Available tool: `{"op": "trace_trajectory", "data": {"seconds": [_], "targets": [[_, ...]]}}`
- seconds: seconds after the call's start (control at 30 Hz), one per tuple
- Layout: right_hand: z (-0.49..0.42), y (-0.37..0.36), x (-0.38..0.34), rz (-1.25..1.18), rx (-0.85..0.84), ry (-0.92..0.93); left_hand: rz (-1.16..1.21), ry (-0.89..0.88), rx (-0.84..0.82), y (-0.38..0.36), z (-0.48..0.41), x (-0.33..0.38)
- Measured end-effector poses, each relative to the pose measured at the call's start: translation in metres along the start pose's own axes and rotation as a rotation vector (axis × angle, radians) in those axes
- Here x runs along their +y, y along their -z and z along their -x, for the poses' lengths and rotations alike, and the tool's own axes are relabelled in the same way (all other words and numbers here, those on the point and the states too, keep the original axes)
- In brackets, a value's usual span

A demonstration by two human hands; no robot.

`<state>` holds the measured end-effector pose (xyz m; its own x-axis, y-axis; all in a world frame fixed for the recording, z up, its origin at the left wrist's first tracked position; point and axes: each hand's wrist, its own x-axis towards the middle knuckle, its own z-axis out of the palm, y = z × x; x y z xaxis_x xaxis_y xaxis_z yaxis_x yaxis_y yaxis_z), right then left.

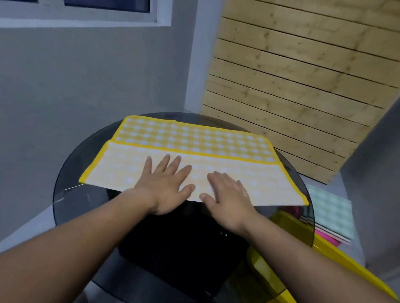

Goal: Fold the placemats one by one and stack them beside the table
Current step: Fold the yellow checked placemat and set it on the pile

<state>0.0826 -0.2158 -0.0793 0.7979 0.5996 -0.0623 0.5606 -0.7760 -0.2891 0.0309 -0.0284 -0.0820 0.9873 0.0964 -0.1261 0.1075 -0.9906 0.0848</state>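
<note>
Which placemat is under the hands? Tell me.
The yellow placemat on the glass table: left hand and right hand press flat on it. The green placemat and pink placemat lie stacked aside.

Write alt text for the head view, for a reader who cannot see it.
A left hand and right hand press flat on a half-folded yellow checked placemat on a round glass table. Folded placemats lie stacked beside the table, at right.

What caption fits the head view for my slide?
Left hand and right hand press the half-folded yellow placemat onto the glass table.
</note>
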Motion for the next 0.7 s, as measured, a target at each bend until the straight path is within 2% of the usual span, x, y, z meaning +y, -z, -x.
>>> {"op": "trace_trajectory", "data": {"seconds": [0.2,0.33,0.47,0.6,0.7], "targets": [[0.010,0.022,0.046,0.096,-0.105,-0.034,-0.023,0.001,-0.016,0.000,-0.001,0.000],[0.021,0.044,0.102,0.114,-0.155,-0.157,-0.020,-0.005,-0.008,0.000,-0.002,-0.001],[0.032,0.053,0.137,0.127,-0.150,-0.220,-0.013,-0.003,-0.004,0.000,-0.002,-0.001],[0.033,0.056,0.137,0.120,-0.156,-0.242,0.042,0.001,-0.023,0.006,-0.003,0.000],[0.028,0.066,0.122,0.129,-0.036,-0.250,0.086,0.004,0.041,0.017,-0.010,0.000]]}}
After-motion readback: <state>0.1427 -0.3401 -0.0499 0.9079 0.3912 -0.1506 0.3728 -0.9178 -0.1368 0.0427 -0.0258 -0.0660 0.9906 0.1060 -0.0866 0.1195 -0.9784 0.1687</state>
